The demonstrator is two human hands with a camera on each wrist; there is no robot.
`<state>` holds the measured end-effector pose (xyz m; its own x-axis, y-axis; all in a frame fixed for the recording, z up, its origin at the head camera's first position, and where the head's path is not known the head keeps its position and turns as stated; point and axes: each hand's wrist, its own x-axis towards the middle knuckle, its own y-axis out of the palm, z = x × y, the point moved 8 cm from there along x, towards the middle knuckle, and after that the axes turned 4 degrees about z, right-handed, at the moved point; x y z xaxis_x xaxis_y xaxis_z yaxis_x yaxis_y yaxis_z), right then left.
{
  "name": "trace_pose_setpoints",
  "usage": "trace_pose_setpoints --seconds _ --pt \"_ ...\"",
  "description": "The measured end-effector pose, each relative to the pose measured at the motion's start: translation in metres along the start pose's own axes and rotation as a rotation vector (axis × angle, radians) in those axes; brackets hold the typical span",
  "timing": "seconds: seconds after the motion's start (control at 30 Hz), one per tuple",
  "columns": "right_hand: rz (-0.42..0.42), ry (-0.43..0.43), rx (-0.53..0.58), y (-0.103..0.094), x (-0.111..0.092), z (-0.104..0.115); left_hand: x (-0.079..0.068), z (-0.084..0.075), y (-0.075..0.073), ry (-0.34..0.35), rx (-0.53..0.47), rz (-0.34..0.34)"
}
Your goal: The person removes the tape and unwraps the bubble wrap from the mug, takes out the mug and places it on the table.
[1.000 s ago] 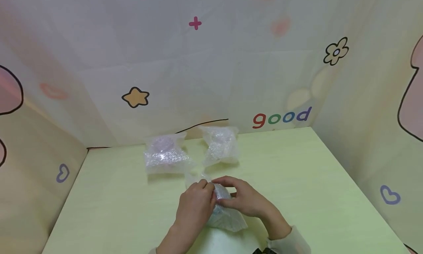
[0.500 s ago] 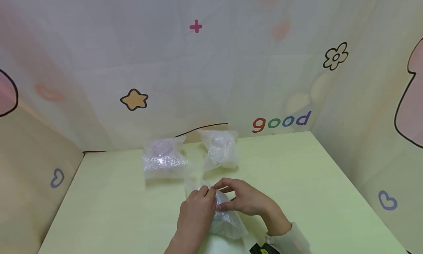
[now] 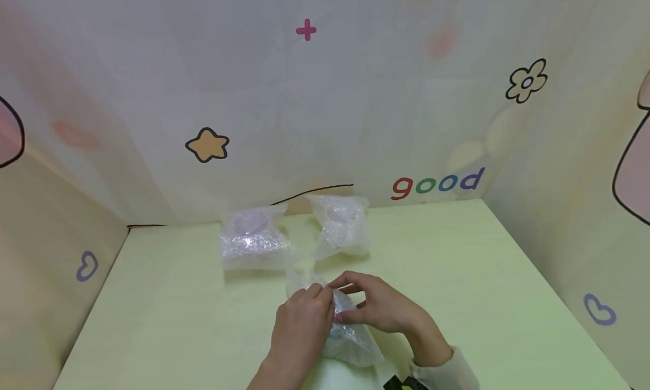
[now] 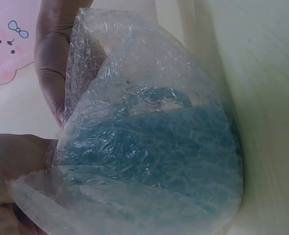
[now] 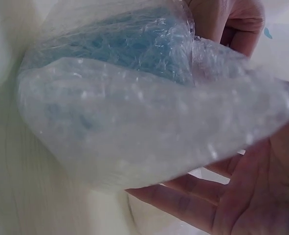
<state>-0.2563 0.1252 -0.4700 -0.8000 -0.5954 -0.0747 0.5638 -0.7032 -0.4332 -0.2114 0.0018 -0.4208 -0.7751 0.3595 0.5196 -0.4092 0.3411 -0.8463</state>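
A bubble-wrapped bundle (image 3: 350, 342) rests on the table between the two hands. Through the clear film in the left wrist view shows a blue-green thing (image 4: 149, 142) whose kind I cannot tell. My left hand (image 3: 303, 328) grips the bubble wrap at the bundle's top with curled fingers; its fingertips are hidden in the head view. From the right, my right hand (image 3: 386, 305) holds the wrap between thumb and fingers, close to the left hand. In the right wrist view, a loose flap of wrap (image 5: 149, 122) covers part of that right hand (image 5: 256, 186).
Two more bubble-wrapped bundles, one at left (image 3: 254, 240) and one at right (image 3: 342, 226), lie behind the hands near the back wall (image 3: 244, 96). Printed fabric encloses the pale green table (image 3: 457, 266) at the back and both sides.
Both hands stay on the bundle with nearly the same hold. The head view shifts slightly; the two rear bundles have not moved on the table.
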Motion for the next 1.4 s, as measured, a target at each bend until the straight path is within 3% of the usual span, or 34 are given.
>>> trace_pose_setpoints --seconds 0.77,1.23,1.4 --pt "0.035 0.006 -0.046 -0.007 0.006 0.008 0.005 0.014 -0.006 -0.078 -0.233 -0.011" --pt "0.054 0.012 -0.025 -0.005 0.009 0.009 0.004 0.013 -0.015 -0.074 -0.190 -0.048" --pt "0.001 0.003 -0.009 0.000 0.000 0.005 0.006 0.016 -0.012 -0.038 -0.258 -0.001"
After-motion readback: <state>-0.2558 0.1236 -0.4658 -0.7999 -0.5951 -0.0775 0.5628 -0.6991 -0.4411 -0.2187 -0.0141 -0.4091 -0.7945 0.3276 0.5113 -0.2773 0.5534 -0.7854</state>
